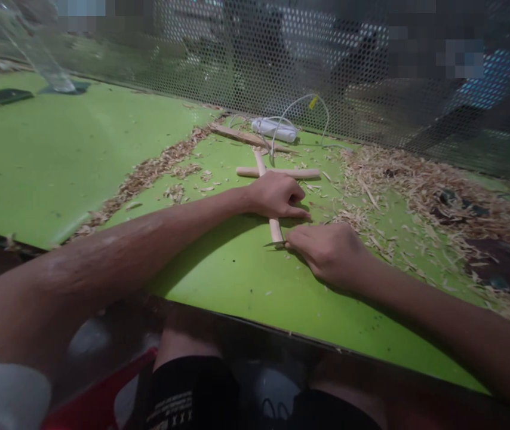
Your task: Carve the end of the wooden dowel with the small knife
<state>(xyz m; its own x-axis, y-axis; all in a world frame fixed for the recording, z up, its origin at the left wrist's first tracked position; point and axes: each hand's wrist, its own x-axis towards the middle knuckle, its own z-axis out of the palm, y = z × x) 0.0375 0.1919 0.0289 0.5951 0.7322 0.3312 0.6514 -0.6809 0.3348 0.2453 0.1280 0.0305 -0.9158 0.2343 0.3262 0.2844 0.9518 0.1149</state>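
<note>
My left hand (276, 194) is closed over a pale wooden stick (275, 229), holding it against the green tabletop. The stick's far end shows beyond the hand and its near end points towards me. My right hand (332, 249) is closed on a small knife, its handle hidden in the fingers. The thin knife blade (275, 244) lies across the stick's near end, close to the table. Just beyond my left hand, a second pale stick (297, 174) lies crosswise by the held one's far end.
A longer, darker piece of wood (248, 137) lies behind, beside a white cylinder (274, 129) with a looping white cable. Shavings (398, 173) heap on the right, partly over dark objects (494, 263). More shavings line a table seam (147, 176). A perforated metal screen (237, 65) stands behind.
</note>
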